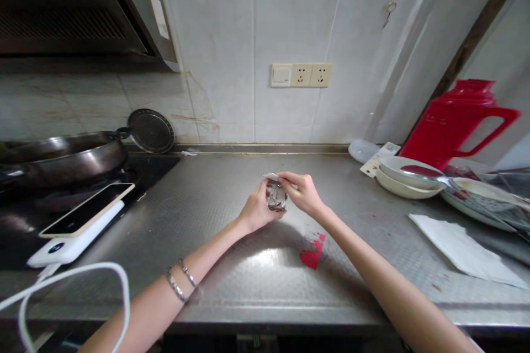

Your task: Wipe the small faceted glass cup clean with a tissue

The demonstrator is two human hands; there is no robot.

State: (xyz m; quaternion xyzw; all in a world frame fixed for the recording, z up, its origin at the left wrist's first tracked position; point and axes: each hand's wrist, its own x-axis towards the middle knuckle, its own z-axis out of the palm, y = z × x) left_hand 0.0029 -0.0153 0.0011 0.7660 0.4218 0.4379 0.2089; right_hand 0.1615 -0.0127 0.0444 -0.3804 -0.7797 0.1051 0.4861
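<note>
A small silvery, crinkled foil-wrapped bundle [276, 196] is held up over the middle of the metal counter [232, 187]. My left hand [259, 210] wraps around its left side and underside, with the wrist wearing two silver bracelets. At the bundle's upper right edge, the fingers of my right hand [303, 192] are closed in a pinch. A pale flap [271, 175] shows along the top, close to those fingertips. What lies inside the foil is hidden. On the counter below lies a torn red scrap [313, 253].
To the left, a steel pan [70, 159] sits on the black stove beside a phone [89, 210] and a white power bank [74, 240] with a looping cable. Bowls [409, 188], a white tissue [466, 251] and a red thermos [451, 121] occupy the right side.
</note>
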